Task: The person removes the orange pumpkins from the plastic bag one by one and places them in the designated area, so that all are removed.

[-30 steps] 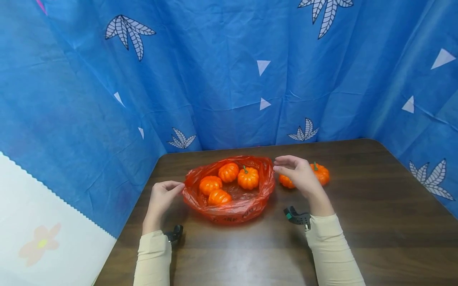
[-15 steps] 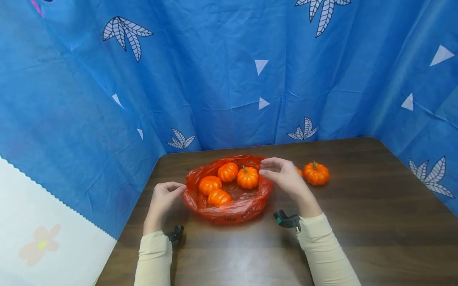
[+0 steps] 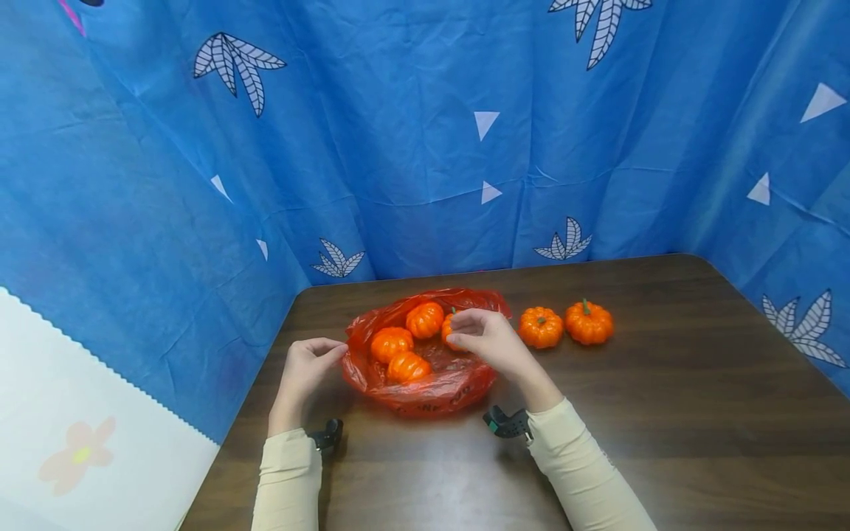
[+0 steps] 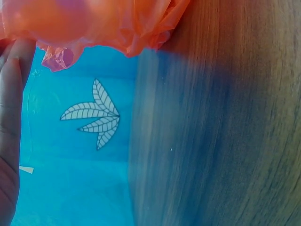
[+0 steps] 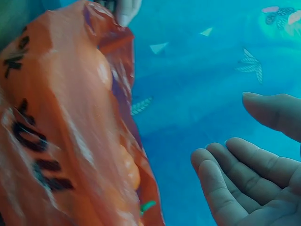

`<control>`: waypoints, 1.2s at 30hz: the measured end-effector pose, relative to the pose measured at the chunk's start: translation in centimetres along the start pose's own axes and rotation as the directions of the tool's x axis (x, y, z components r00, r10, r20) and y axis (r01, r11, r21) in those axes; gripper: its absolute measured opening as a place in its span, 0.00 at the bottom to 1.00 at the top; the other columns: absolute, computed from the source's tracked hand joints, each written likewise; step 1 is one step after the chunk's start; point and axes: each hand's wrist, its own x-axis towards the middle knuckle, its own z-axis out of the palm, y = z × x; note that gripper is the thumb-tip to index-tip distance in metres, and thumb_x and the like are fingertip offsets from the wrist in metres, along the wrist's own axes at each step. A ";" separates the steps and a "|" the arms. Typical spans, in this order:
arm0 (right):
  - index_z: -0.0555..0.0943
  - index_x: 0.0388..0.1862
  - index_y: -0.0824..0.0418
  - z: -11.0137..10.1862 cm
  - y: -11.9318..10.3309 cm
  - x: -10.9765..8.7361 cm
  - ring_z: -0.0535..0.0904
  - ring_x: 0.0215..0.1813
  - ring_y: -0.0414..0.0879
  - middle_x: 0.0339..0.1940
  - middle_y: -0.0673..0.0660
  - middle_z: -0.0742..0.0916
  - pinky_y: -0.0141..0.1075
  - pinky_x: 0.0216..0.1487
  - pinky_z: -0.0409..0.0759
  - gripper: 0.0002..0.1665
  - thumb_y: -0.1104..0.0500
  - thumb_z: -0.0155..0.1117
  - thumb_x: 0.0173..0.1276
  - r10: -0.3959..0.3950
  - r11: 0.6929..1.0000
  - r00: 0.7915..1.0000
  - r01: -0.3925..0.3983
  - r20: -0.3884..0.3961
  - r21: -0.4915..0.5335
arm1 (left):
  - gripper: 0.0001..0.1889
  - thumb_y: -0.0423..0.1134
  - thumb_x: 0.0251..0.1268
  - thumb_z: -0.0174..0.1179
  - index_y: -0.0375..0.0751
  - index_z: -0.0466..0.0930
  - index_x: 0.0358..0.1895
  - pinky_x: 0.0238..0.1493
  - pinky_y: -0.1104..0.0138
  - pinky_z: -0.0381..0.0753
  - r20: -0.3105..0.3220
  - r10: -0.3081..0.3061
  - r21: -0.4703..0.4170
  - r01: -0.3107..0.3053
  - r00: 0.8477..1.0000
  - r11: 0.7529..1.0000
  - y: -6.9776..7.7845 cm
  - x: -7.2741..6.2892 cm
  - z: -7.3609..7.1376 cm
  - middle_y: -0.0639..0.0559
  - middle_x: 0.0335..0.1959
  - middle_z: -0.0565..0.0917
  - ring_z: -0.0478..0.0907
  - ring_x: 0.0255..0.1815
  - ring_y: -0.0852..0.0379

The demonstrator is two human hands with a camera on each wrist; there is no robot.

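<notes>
A red plastic bag (image 3: 425, 394) with dark lettering lies with its mouth spread wide, and several small orange pumpkins (image 3: 392, 344) are inside it. My left hand (image 3: 304, 372) pinches the bag's left rim between thumb and fingers. Over the right part of the bag hovers my right hand (image 3: 491, 343), its thumb apart from its gently bent fingers and nothing between them. It partly covers a pumpkin with a green stem (image 3: 448, 330). The right wrist view shows the right hand (image 5: 254, 174) clear of the bag (image 5: 61, 117).
Two more orange pumpkins, one (image 3: 541, 327) beside the other (image 3: 589, 322), sit on the dark wooden table (image 3: 697, 413) right of the bag. A blue patterned curtain (image 3: 425, 147) hangs behind the table and along its sides. A white cloth (image 3: 80, 383) with a flower is at left.
My right hand has moved left, from near the loose pumpkins to above the bag, uncovering those two pumpkins. The left hand keeps its pinch on the rim and has hardly moved.
</notes>
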 end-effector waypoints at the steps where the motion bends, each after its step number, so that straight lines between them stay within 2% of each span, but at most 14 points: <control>1: 0.80 0.58 0.68 0.2 0.1 0.0 0.85 0.55 0.55 0.53 0.65 0.87 0.47 0.58 0.84 0.23 0.59 0.70 0.66 0.002 1.000 1.000 -0.002 0.001 0.000 | 0.16 0.44 0.65 0.67 0.33 0.88 0.45 0.47 0.57 0.87 0.000 -0.002 -0.001 0.002 1.000 1.000 0.0 0.0 0.0 0.41 0.40 0.90 0.86 0.36 0.54; 7: 0.80 0.58 0.67 1.9 0.5 0.4 0.85 0.53 0.54 0.52 0.64 0.87 0.44 0.54 0.86 0.23 0.59 0.70 0.66 0.021 1.000 0.999 -0.022 0.024 0.004 | 0.15 0.43 0.65 0.67 0.32 0.88 0.44 0.44 0.62 0.88 -0.002 0.010 -0.013 -0.010 1.000 1.000 0.0 0.0 0.0 0.41 0.38 0.90 0.86 0.34 0.55; 15: 0.79 0.58 0.71 3.9 1.3 0.9 0.85 0.53 0.56 0.54 0.70 0.85 0.42 0.50 0.87 0.24 0.61 0.69 0.67 0.004 0.998 0.998 -0.008 0.067 0.059 | 0.16 0.45 0.66 0.67 0.33 0.88 0.45 0.50 0.52 0.87 0.005 0.011 -0.008 -0.011 1.000 1.000 -0.1 0.1 -0.1 0.42 0.39 0.90 0.86 0.34 0.55; 25: 0.79 0.57 0.71 5.8 2.3 1.2 0.85 0.52 0.55 0.54 0.68 0.86 0.42 0.50 0.87 0.25 0.59 0.71 0.64 0.018 1.000 0.998 -0.019 0.062 0.011 | 0.14 0.42 0.66 0.66 0.31 0.88 0.44 0.47 0.53 0.88 -0.005 0.032 -0.012 -0.032 0.999 0.999 -0.4 0.1 0.1 0.41 0.38 0.90 0.86 0.33 0.55; 31: 0.79 0.58 0.71 6.7 3.0 1.3 0.85 0.55 0.57 0.55 0.67 0.86 0.45 0.55 0.86 0.26 0.60 0.71 0.64 0.022 0.999 0.999 -0.020 0.048 -0.045 | 0.13 0.41 0.65 0.67 0.31 0.88 0.42 0.45 0.52 0.88 -0.009 0.050 -0.029 -0.050 0.999 0.998 -0.4 0.2 0.1 0.43 0.35 0.90 0.86 0.32 0.55; 36: 0.80 0.58 0.69 7.2 3.2 1.3 0.84 0.56 0.56 0.55 0.64 0.86 0.47 0.58 0.84 0.25 0.59 0.72 0.64 0.020 0.997 0.999 -0.017 0.039 -0.070 | 0.14 0.41 0.64 0.68 0.30 0.88 0.42 0.43 0.56 0.88 -0.016 0.073 -0.026 -0.073 0.997 0.997 -0.3 0.2 0.0 0.43 0.34 0.90 0.86 0.32 0.54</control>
